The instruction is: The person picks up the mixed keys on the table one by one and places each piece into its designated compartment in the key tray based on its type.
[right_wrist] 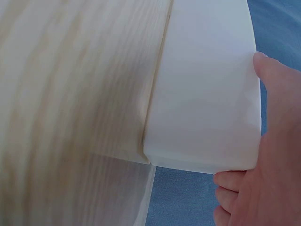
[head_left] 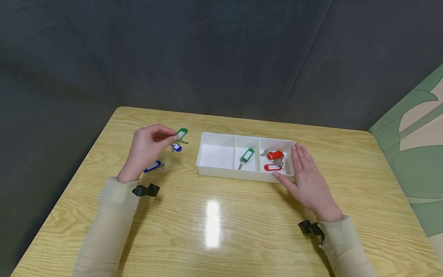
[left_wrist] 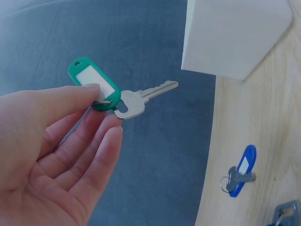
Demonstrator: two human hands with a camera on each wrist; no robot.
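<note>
The left hand holds a green plastic key tag with a white label, thumb and fingers clamped on it; the attached silver metal key points away from the hand. Tag and key are above the left part of the pale wood-grain counter, left of a white rectangular three-compartment tray. Two blue plastic key tags, one farther and one nearer, lie beneath and beside this hand. The right hand rests against the tray's right end, its fingers straight and together, thumb apart at the near rim. The middle compartment contains another green key tag with a key; the right compartment contains red plastic key tags with keys.
</note>
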